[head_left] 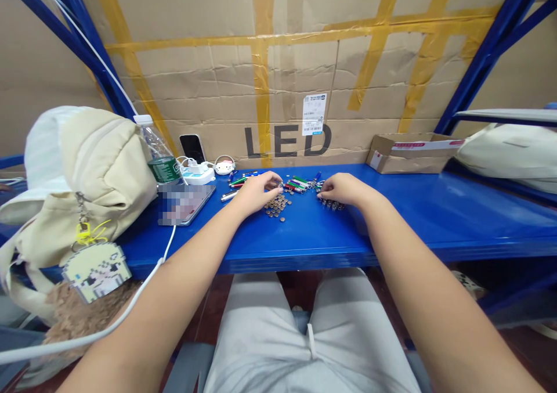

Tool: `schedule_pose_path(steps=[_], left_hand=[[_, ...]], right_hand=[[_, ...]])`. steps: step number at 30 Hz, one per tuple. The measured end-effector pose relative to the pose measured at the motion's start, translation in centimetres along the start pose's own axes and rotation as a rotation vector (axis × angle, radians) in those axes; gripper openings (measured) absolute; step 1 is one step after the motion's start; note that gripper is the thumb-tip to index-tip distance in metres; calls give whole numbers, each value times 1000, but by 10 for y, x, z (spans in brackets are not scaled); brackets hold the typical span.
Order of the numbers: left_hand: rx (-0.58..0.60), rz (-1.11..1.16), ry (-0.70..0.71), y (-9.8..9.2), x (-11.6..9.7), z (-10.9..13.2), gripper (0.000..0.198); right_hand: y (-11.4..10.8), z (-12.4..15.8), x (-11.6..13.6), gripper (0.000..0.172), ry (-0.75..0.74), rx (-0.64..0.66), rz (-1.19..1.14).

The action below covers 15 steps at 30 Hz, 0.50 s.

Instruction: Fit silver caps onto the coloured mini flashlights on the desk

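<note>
My left hand (260, 193) is above the table, with thumb and fingertips brought together; anything held between them is too small to make out. Just beneath it lies a loose pile of small round coin-like discs (275, 208), one of them apart toward the front. My right hand (343, 188) is closed in a pinch at a cluster of small shiny metal parts (333, 205), its grip hidden by the fingers. Between the hands lie several slim green, red and silver tubes (298, 184). More slim coloured tubes (237, 182) lie behind my left hand, partly covered by it.
On the left of the blue table (300, 239) are a phone (198, 202) with a cable, a green-labelled bottle (163, 163), a white charger (198, 174) and a cream bag (93, 161). An open cardboard box (413, 158) stands at the back right. A cardboard wall (209, 91) rises behind.
</note>
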<state>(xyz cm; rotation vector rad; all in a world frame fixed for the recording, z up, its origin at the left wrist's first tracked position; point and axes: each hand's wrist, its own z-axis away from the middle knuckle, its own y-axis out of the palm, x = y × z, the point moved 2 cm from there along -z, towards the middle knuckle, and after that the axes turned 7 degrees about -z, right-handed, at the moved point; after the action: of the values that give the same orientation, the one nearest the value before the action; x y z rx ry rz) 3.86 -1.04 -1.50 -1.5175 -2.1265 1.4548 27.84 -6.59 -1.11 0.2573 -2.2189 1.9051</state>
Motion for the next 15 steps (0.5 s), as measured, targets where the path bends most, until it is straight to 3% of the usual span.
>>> schedule_pose_path(steps=[4, 6, 10, 15], left_hand=[[16, -9, 21, 1, -1, 0, 21], [19, -8, 27, 1, -1, 0, 20], [48, -19, 53, 2, -3, 0, 20], [88, -31, 131, 2, -9, 1, 24]], right_hand=[[5, -2, 7, 17, -31, 20, 4], [6, -2, 13, 14, -84, -38, -37], [6, 0, 29, 15, -214, -184, -348], [11, 4, 49, 19, -307, -88, -705]])
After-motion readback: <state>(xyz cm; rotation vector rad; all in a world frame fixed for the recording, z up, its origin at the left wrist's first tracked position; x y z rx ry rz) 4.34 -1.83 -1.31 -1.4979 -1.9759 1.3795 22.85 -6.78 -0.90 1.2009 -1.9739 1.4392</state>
